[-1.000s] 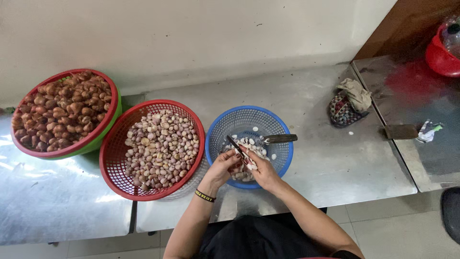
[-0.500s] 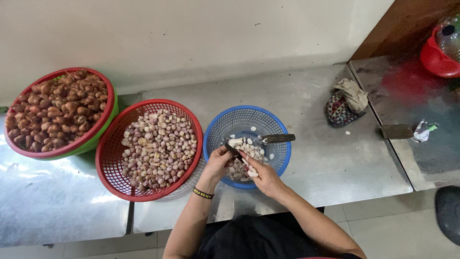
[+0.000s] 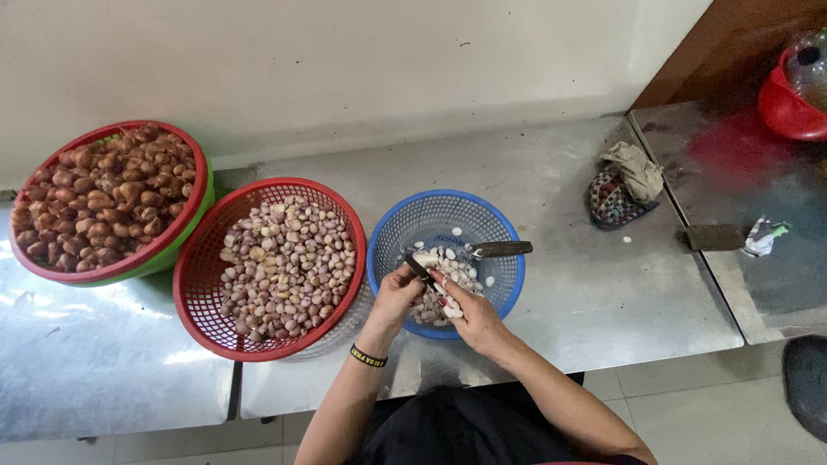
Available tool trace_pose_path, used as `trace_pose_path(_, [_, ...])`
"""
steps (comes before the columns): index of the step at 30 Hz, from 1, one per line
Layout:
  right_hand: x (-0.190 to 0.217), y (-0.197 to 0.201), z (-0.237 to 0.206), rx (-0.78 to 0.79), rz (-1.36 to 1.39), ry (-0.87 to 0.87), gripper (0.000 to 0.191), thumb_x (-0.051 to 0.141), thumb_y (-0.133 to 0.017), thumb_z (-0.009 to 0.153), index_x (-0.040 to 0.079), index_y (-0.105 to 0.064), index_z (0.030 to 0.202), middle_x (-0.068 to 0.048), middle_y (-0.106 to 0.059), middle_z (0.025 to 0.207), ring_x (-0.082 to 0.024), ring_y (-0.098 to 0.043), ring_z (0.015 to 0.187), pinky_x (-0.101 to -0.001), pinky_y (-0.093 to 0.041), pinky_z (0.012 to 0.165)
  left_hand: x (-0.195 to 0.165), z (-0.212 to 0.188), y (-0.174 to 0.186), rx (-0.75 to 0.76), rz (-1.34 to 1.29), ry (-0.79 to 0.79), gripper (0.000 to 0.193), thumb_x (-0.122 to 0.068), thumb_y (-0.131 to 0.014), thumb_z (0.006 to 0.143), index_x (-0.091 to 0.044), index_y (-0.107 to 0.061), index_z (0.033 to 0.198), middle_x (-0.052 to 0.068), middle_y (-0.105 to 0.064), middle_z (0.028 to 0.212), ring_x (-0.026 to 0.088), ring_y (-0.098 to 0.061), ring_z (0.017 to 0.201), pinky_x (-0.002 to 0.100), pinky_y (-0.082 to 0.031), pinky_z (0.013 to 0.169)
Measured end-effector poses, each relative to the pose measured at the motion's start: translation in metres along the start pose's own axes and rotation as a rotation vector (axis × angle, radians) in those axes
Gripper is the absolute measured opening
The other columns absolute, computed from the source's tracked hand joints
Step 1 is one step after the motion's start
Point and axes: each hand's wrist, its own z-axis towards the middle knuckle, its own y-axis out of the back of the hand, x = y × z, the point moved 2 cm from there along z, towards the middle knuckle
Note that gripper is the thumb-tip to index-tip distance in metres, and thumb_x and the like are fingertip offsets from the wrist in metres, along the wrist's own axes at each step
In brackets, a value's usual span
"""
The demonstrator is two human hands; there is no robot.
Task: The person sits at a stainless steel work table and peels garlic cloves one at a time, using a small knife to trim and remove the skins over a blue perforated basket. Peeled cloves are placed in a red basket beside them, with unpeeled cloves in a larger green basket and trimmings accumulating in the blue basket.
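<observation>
Both hands' grip stays on knife (image 3: pixel 419 269) over blue basket (image 3: pixel 392 231).

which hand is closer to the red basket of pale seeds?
Left. The left hand is just right of the red basket, over the blue basket; the right hand is farther right.

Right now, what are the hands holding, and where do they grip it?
The right hand grips a small knife by its handle. The left hand pinches a pale seed at its end.
</observation>
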Motion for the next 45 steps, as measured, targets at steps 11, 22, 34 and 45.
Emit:
trace_pose_path(11, [-0.009,0.0,0.015,-0.009,0.095,0.036,0.059,0.006,-0.055,0.097,0.016,-0.044,0.154,-0.018,-0.063,0.142,-0.029,-0.064,0.128,-0.0376,-0.051,0.104,0.005,0.007,0.002,0.095,-0.21,0.102,0.011,-0.008,-0.064,0.096,-0.003,-0.069,0.103,0.0,-0.065,0.082,0.006,-0.053,0.064,0.022,-0.038,0.054])
trace_pose_path(22, [-0.004,0.005,-0.001,0.018,0.09,0.093,0.06,0.005,-0.056,0.097,0.013,-0.043,0.155,-0.018,-0.058,0.148,-0.03,-0.058,0.135,-0.0388,-0.046,0.11,-0.001,0.012,-0.003,-0.017,-0.032,-0.043,0.017,-0.008,-0.064,0.094,-0.003,-0.072,0.109,-0.003,-0.061,0.071,0.004,-0.048,0.055,0.021,-0.035,0.05])
trace_pose_path(34, [0.008,0.006,0.008,0.017,0.04,-0.012,0.062,0.005,-0.055,0.095,0.018,-0.042,0.155,-0.018,-0.068,0.13,-0.03,-0.07,0.116,-0.0387,-0.054,0.096,0.007,0.007,-0.008,-0.064,-0.058,-0.051,0.018,-0.007,-0.059,0.094,-0.003,-0.072,0.105,-0.003,-0.063,0.074,0.005,-0.05,0.056,0.021,-0.039,0.051])
trace_pose_path(45, [-0.015,-0.004,0.022,0.033,0.236,0.028,0.057,0.003,-0.054,0.097,0.015,-0.046,0.152,-0.014,-0.068,0.133,-0.023,-0.067,0.117,-0.0361,-0.054,0.099,0.005,0.002,-0.005,0.016,-0.04,0.039,0.016,-0.006,-0.06,0.094,-0.004,-0.071,0.105,0.001,-0.068,0.08,0.006,-0.055,0.061,0.021,-0.04,0.054])
